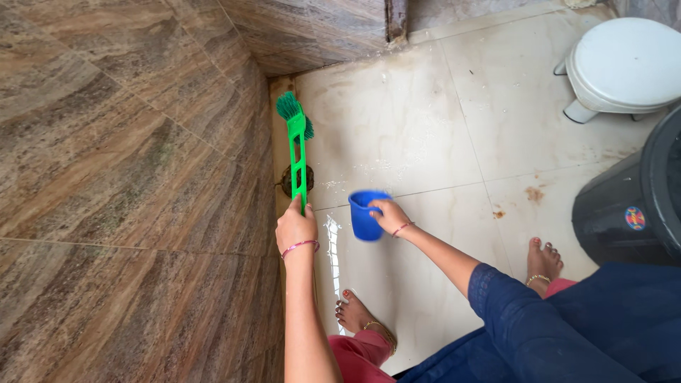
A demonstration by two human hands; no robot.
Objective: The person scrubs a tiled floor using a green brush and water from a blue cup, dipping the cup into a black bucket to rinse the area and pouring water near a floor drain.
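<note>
At frame centre the left hand [295, 228] is gripping the green brush [298, 152], fingers closed round its handle, bristles up against the wall [128, 156]. The right hand [386, 215] is pinching a blue mug [364, 216] by its rim. Beyond, the floor [397, 120] is lying wet and partly scrubbed; brown stains are remaining at right.

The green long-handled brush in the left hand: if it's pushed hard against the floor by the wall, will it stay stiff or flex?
The green brush looks like thin moulded plastic with a slotted handle, so it probably flexes a little under hard pushing. It seems light: the left hand holds it by the end alone. The floor looks wet, so the bristles may skid.
</note>
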